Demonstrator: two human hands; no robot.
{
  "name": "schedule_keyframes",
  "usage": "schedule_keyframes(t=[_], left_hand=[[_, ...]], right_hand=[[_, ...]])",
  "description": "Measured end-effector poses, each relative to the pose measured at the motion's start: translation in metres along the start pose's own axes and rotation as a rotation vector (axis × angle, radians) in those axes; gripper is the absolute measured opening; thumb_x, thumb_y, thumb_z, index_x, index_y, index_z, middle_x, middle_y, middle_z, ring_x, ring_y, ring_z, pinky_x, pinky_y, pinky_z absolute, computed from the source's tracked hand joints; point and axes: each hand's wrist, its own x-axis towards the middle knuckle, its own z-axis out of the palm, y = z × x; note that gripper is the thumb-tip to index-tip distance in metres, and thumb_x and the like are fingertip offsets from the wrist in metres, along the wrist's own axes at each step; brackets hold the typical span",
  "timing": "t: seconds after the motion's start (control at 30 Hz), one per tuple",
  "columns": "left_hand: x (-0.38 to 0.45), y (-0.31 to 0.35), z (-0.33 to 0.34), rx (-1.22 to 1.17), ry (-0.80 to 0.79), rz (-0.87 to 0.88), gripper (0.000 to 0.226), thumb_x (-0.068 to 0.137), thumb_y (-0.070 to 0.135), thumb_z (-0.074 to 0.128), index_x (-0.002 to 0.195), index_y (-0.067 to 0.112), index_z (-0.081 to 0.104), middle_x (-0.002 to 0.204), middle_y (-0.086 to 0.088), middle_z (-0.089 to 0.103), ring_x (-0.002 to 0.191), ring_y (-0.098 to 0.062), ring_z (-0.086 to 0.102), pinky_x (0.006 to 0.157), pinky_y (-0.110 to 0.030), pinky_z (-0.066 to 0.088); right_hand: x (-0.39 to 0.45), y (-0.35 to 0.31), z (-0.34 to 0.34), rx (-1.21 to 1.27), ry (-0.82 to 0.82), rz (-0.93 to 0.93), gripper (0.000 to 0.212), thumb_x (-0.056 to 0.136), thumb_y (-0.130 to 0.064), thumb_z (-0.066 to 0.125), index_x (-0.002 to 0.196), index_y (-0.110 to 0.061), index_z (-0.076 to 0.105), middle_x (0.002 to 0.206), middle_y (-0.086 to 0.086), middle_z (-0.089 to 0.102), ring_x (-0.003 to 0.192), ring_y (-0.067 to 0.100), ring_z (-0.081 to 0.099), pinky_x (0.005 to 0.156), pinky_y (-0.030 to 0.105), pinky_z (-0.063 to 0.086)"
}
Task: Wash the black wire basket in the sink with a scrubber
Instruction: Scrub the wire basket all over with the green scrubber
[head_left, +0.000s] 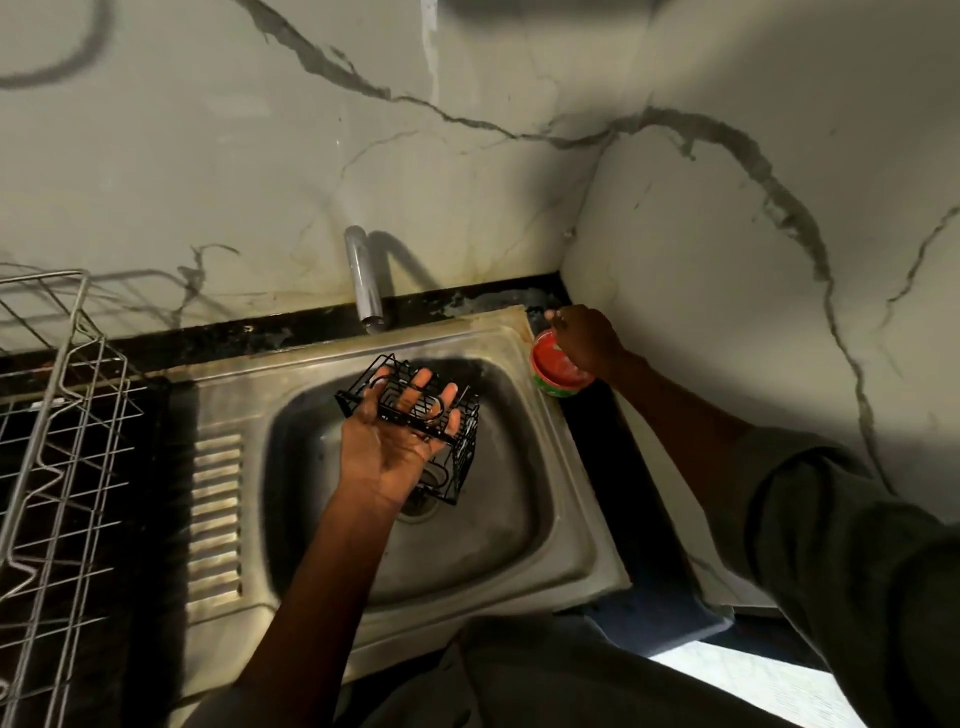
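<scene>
Sink approach: open from front, crowded at rim corners

Basin of sink (519, 545) open toward the near edge; black wire basket (415, 421), held by left hand (387, 441), fills its middle above the drain. Tap (365, 283) overhangs the back rim. Red tub (557, 370) and right hand (584, 338) block the right corner; dish rack (57, 415) walls the left.

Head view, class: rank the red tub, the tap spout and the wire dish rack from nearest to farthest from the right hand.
1. Red tub: right under the right hand, on the sink's right corner.
2. Tap spout: behind the sink, centre.
3. Wire dish rack: far left on the counter.
</scene>
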Motion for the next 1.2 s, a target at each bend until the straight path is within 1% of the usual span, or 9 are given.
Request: schedule_keyframes(t=[0.1,0.2,0.33,0.47,0.57,0.7,0.87,1.07,1.2], left_hand=[[0.002,0.001,-0.002,0.026,-0.001,-0.001,0.046,0.108,0.035,0.042,0.152,0.027,0.052,0.137,-0.011,0.069,0.112,-0.045,0.071,0.099,-0.06,0.049],[0.003,0.0,-0.003,0.035,-0.003,-0.005,0.04,0.108,0.034,0.043,0.144,0.03,0.057,0.139,-0.011,0.068,0.112,-0.044,0.072,0.097,-0.06,0.05],[0.006,-0.003,-0.004,0.034,0.014,-0.01,0.047,0.108,0.033,0.043,0.154,0.027,0.05,0.135,-0.012,0.07,0.114,-0.046,0.07,0.101,-0.062,0.048],[0.008,-0.006,-0.006,0.031,0.012,-0.022,0.046,0.108,0.033,0.043,0.154,0.028,0.05,0.135,-0.013,0.07,0.114,-0.046,0.07,0.102,-0.062,0.048],[0.007,-0.006,-0.005,0.027,0.0,-0.034,0.042,0.107,0.034,0.046,0.147,0.026,0.057,0.136,-0.012,0.069,0.116,-0.045,0.069,0.099,-0.06,0.05],[0.007,-0.009,-0.004,0.041,-0.017,-0.042,0.03,0.107,0.034,0.046,0.125,0.024,0.068,0.136,-0.011,0.069,0.117,-0.044,0.069,0.098,-0.059,0.05],[0.004,-0.009,-0.004,0.062,-0.041,-0.043,0.026,0.106,0.034,0.047,0.117,0.026,0.07,0.133,-0.012,0.071,0.118,-0.044,0.069,0.103,-0.061,0.047],[0.0,-0.011,-0.003,0.068,-0.07,-0.067,0.038,0.096,0.034,0.054,0.13,0.024,0.067,0.136,-0.012,0.069,0.119,-0.044,0.068,0.103,-0.06,0.047],[0.001,-0.009,-0.005,0.072,-0.07,-0.074,0.03,0.101,0.035,0.051,0.125,0.026,0.068,0.139,-0.011,0.068,0.123,-0.044,0.066,0.099,-0.059,0.05]], right_hand=[[0.001,0.001,-0.005,0.077,-0.091,0.04,0.04,0.108,-0.036,0.043,0.125,-0.004,0.058,0.13,0.023,0.06,0.12,0.039,0.057,0.089,0.036,0.041],[-0.001,0.008,-0.01,0.113,-0.15,0.054,0.036,0.1,-0.017,0.054,0.134,-0.008,0.051,0.137,0.019,0.056,0.125,0.035,0.055,0.092,0.032,0.041],[-0.008,0.017,-0.004,-0.045,0.035,0.011,0.034,0.091,-0.012,0.063,0.124,-0.005,0.057,0.122,0.024,0.062,0.113,0.044,0.06,0.089,0.04,0.048],[-0.015,0.016,0.005,-0.281,0.089,-0.04,0.03,0.09,-0.014,0.063,0.119,-0.016,0.072,0.125,0.015,0.065,0.115,0.038,0.06,0.092,0.042,0.052],[-0.018,0.022,0.012,-0.319,0.134,-0.016,0.031,0.09,-0.017,0.061,0.12,-0.02,0.072,0.124,0.011,0.066,0.114,0.035,0.062,0.089,0.04,0.053],[-0.021,0.03,0.021,-0.401,0.122,0.064,0.024,0.094,-0.021,0.061,0.114,-0.014,0.073,0.113,0.015,0.07,0.105,0.036,0.068,0.081,0.04,0.055],[-0.018,0.033,0.03,-0.243,0.09,0.012,0.024,0.097,-0.02,0.057,0.111,-0.006,0.07,0.116,0.02,0.067,0.107,0.039,0.064,0.085,0.04,0.048],[-0.018,0.033,0.026,-0.184,0.094,0.032,0.03,0.096,-0.028,0.062,0.116,-0.007,0.072,0.116,0.019,0.069,0.108,0.037,0.063,0.09,0.042,0.049],[-0.016,0.027,0.028,-0.075,0.195,0.135,0.027,0.095,-0.027,0.058,0.116,-0.013,0.069,0.114,0.013,0.069,0.109,0.034,0.062,0.088,0.037,0.048]])
